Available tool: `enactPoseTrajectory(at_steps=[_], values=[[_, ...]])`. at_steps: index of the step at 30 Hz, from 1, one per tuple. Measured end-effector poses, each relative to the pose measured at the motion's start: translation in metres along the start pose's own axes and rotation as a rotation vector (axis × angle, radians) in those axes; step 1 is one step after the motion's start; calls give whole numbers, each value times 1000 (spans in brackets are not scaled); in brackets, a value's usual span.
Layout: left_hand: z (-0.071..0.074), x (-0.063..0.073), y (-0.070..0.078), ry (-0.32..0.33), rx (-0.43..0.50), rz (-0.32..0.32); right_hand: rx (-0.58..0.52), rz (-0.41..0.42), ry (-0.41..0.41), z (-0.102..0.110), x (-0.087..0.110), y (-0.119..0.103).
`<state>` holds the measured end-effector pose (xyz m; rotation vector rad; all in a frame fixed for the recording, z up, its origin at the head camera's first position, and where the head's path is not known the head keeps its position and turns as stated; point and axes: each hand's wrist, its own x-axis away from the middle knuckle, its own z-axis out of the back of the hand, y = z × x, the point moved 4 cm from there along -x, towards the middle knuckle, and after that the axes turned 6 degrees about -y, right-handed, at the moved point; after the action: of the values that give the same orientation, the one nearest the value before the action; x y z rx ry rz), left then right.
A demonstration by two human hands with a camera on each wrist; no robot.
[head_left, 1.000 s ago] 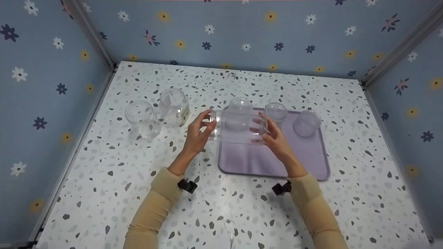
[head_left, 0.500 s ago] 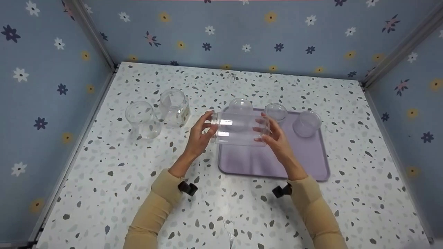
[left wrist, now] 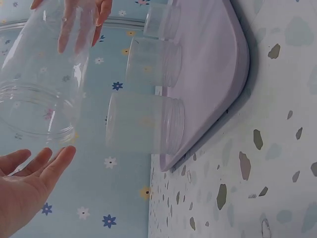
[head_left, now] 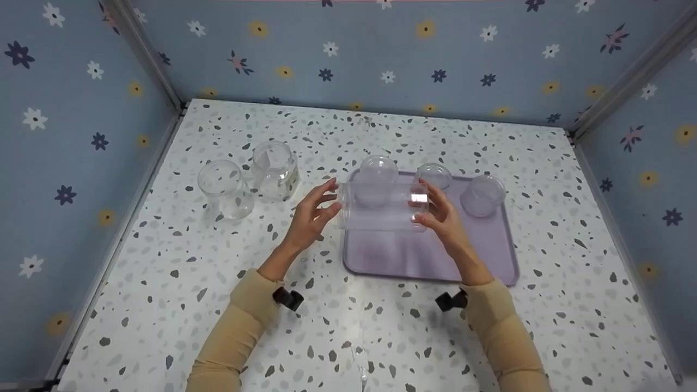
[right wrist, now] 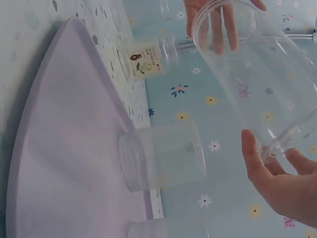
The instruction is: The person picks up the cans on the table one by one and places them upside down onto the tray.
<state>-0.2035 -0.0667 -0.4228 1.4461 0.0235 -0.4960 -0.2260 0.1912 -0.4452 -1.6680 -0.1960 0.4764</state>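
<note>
A clear, wide-mouthed jar [head_left: 381, 208] lies sideways in the air above the purple tray [head_left: 425, 256], its threaded mouth to the left. My right hand [head_left: 447, 219] grips the base end, thumb in front and fingers behind. At the mouth end, my left hand [head_left: 309, 219] has its fingers spread, fingertips right at the rim. The left wrist view shows that hand's fingers [left wrist: 58, 166] fairly straight beside the jar's rim. Three more clear jars stand mouth-down along the tray's far side: left [head_left: 378, 167], middle [head_left: 434, 175] and right [head_left: 483, 195].
On the speckled table [head_left: 179, 305], two clear jars stand left of my hands: a plain one [head_left: 226, 190] and one with a printed label [right wrist: 144, 60]. Flower-patterned panels [head_left: 375, 54] enclose the back and sides.
The held jar has shifted slightly right and toward me, along with my right hand. My left fingers, earlier overlapping the jar's neck, are now at the rim's edge.
</note>
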Motion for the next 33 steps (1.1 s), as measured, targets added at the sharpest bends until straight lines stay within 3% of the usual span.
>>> enactPoseTrajectory(at_steps=[6, 11, 13, 17, 24, 33], values=[[4, -2, 1, 80, -66, 7, 109, -79, 53, 9, 3, -7], [10, -7, -21, 116, -133, -39, 209, -123, 73, 16, 6, -10], [13, -9, -31, 114, -174, -46, 248, -144, 75, 18, 6, -12], [21, -14, -36, 104, -247, -33, 338, -182, 73, 22, 7, -20], [39, -23, -36, 84, -395, -7, 504, -203, 22, 11, 11, -53], [57, -37, -37, 54, -607, 38, 712, -225, -57, 14, 11, -77]])
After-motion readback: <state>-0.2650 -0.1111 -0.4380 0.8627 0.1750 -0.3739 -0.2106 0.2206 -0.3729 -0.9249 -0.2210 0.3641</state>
